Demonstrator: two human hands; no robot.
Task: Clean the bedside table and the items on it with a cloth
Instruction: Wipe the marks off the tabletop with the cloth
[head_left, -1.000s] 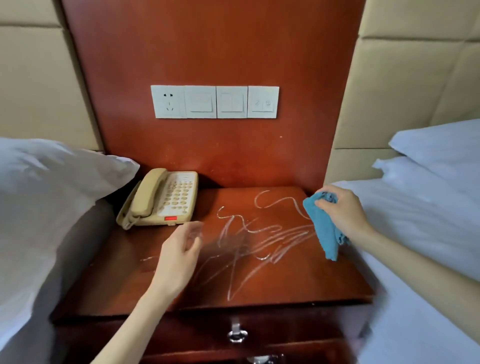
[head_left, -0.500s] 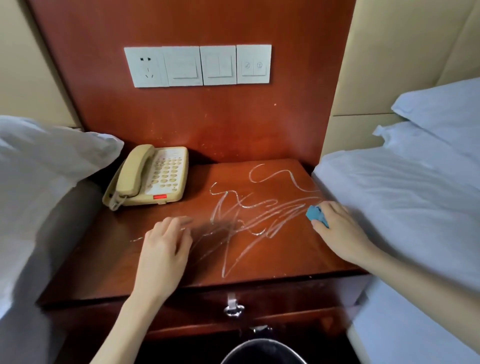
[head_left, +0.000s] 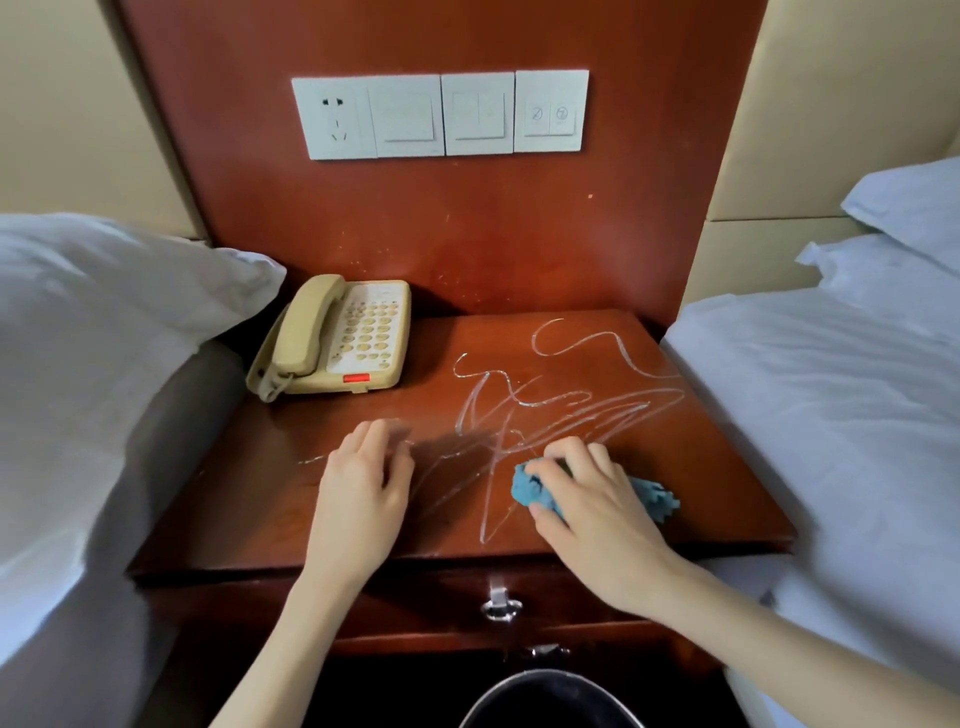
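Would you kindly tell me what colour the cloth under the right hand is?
Blue: the cloth shows best in the head view.

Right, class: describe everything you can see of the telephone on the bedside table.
The telephone is a beige, plastic-looking corded desk set lying flat at the back left of the bedside table. Its handset rests in the cradle on its left side; rows of pale round keys fill the right, with a red patch at the front edge. Only the table is seen touching it.
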